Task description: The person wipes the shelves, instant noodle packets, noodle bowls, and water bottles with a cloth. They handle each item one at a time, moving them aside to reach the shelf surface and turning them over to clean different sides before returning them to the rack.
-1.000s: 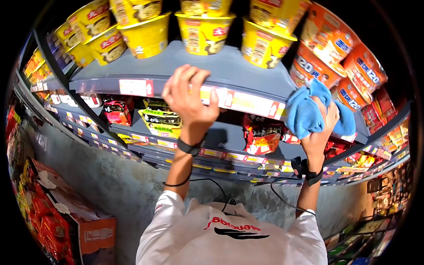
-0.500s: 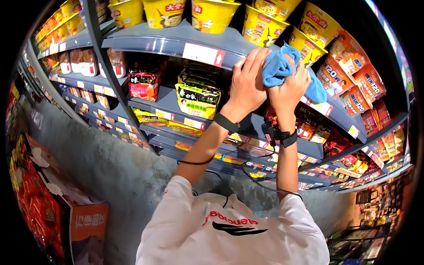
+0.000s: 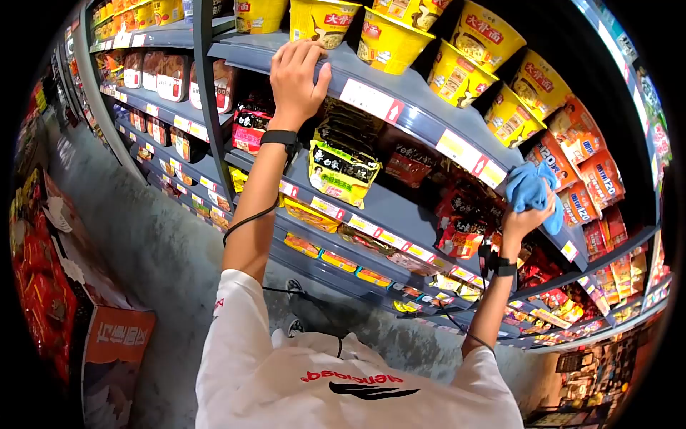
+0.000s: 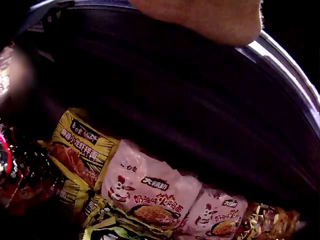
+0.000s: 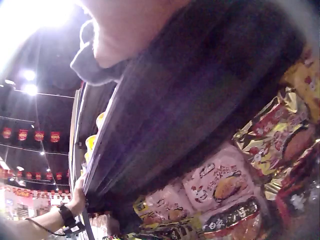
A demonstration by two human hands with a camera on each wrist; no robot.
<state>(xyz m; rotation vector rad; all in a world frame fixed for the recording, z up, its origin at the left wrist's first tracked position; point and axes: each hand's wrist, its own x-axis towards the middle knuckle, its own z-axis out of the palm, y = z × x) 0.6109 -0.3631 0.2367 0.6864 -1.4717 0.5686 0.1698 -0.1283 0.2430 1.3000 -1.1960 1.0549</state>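
Observation:
In the head view a blue cloth (image 3: pixel 530 187) is bunched in the right hand (image 3: pixel 529 214), whose fingers curl round it at the right end of the top grey shelf (image 3: pixel 421 107). The left hand (image 3: pixel 296 82) rests on that shelf's front edge, fingers over the lip, just below a yellow noodle tub (image 3: pixel 323 21). Part of the left palm (image 4: pixel 205 20) shows at the top of the left wrist view. The right wrist view shows part of the right hand (image 5: pixel 130 25), a fold of cloth (image 5: pixel 92 67) and, farther off, the left hand (image 5: pixel 77 200) at the shelf edge.
Yellow tubs (image 3: pixel 488 32) and orange tubs (image 3: pixel 602 175) line the top shelf. Bagged noodles (image 3: pixel 343 171) sit on the shelf below. A dark upright post (image 3: pixel 207 93) stands at the left. At the lower left is an orange box (image 3: pixel 118 343) on the floor side.
The left hand moved right beside the cloth, then back left onto the shelf edge. The right hand and cloth shifted left, then right along the shelf. The head view has turned and shifted.

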